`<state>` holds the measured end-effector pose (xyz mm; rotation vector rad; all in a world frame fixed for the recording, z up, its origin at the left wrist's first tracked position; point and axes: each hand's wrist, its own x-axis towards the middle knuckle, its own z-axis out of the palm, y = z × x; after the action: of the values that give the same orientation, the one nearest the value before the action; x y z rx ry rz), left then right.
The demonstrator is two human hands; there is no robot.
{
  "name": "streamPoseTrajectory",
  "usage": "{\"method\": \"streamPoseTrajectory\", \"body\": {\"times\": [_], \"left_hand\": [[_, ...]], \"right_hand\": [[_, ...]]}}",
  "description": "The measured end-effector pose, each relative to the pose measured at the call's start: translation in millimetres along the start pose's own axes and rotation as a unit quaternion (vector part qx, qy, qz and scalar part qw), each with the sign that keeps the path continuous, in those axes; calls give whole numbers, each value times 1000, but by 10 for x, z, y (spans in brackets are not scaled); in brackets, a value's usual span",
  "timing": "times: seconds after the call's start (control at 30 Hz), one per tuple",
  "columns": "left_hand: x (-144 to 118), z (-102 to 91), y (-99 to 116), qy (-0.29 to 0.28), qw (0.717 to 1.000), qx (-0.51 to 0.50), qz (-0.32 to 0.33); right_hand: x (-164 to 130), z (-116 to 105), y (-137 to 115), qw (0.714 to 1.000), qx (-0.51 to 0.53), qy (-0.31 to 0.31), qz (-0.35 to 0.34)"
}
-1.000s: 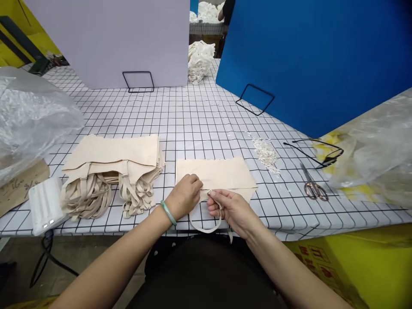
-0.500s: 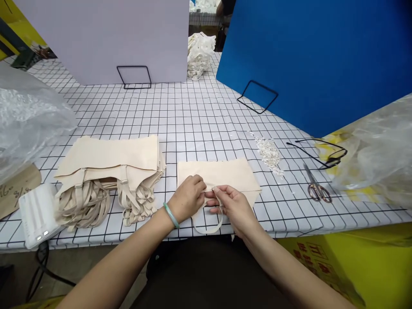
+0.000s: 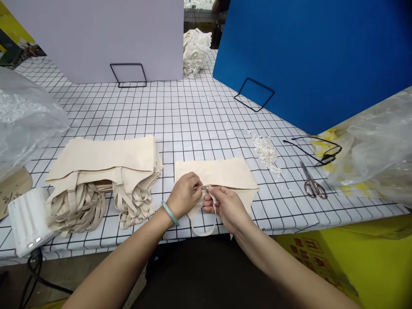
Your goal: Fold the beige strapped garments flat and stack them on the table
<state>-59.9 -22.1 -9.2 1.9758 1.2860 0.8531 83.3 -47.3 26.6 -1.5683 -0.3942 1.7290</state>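
The garment (image 3: 219, 171) lies between garment stack (image 3: 106, 154) and scissors (image 3: 310, 182) on the table (image 3: 193, 116).

Brown paper (image 3: 21, 179) bears unclear handwriting (image 3: 9, 197) — yellow plastic (image 3: 370, 257), blurred red characters (image 3: 311, 245).

A cream fabric piece (image 3: 219, 169) lies beneath and just beyond both hands, its broad upper panel spread nearly flat and its straight far edge well clear of the fingers. The left hand (image 3: 186, 193) pinches it near the middle, where the upper panel's edge overlaps a lower layer. To the right of the right hand (image 3: 230, 210), that edge lifts slightly, leaving a dark, narrow gap, and the lower layer slants away below it. A thin cream strap (image 3: 204, 234) is caught between the right thumb and finger; its length drops in a slack loop below and between the two hands.
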Motion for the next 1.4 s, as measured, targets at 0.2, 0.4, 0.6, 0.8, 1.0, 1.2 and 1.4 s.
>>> {"method": "streamPoseTrajectory", "body": {"times": [0.2, 0.4, 0.6, 0.8, 1.0, 1.2, 1.4], "left_hand": [[3, -27, 13, -12, 1000, -15, -10], [15, -33, 17, -17, 1000, -11, -17], [17, -39, 29, -18, 1000, -13, -17], [11, -21, 16, -18, 999, -12, -27], [-26, -204, -50, -22, 999, -16, 47], [-75, -196, -120, -147, 962, 227, 44], [-81, -199, -78, -215, 928, 303, -2]], "right_hand": [[13, 15, -4, 1000, -5, 10, -1], [46, 20, -21, 1000, -19, 4, -1], [78, -3, -7, 999, -42, -9, -10], [71, 6, 17, 996, -75, -43, 14], [-230, -149, 7, 989, -114, -88, 24], [-695, -383, 160, 966, -228, -114, -31], [-871, -564, 468, 952, -244, -166, -79]]}}
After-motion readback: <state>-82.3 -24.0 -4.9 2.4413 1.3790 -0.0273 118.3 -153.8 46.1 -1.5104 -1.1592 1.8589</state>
